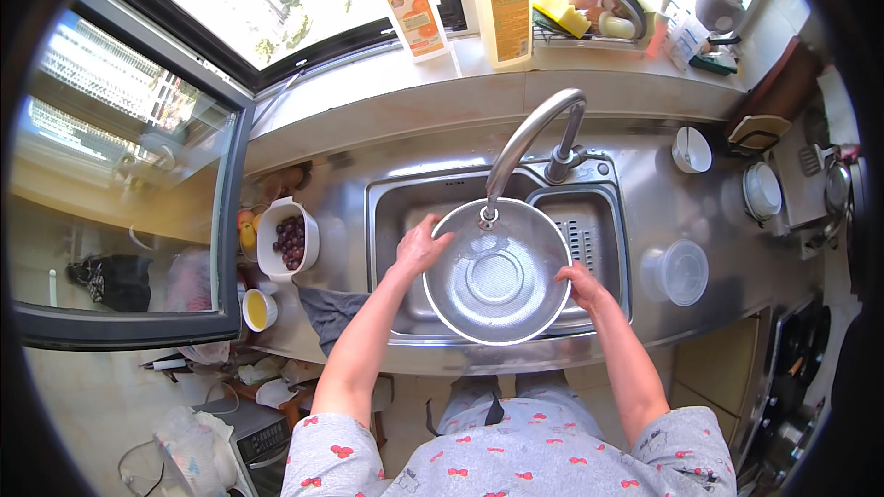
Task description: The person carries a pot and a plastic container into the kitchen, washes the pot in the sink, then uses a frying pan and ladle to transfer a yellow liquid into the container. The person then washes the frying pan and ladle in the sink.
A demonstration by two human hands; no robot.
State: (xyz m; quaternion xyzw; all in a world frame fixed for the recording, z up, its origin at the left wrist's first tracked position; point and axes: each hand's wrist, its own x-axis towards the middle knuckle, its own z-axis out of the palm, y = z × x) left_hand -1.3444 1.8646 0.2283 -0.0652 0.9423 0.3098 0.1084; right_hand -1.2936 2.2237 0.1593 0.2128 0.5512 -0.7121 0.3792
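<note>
A round metal colander (497, 317) with a pale rim is held over the stainless steel sink (400, 221). My left hand (420, 247) grips its upper left rim and my right hand (581, 284) grips its right rim. The spout of the curved faucet (525, 138) ends just above the colander's far part. Wet, shiny patches show on the colander's bottom; whether water is running cannot be told. Under the right side of the colander sits a grey-rimmed drain basket (601, 221) with slots, inside the sink.
Left of the sink are a white container (311, 241) of grapes, a cup (271, 310) with yellow contents and a grey cloth (328, 310). A lidded plastic tub (684, 273) and white bowls (762, 190) stand right. Bottles (418, 21) line the sill; an open window (245, 221) juts in at left.
</note>
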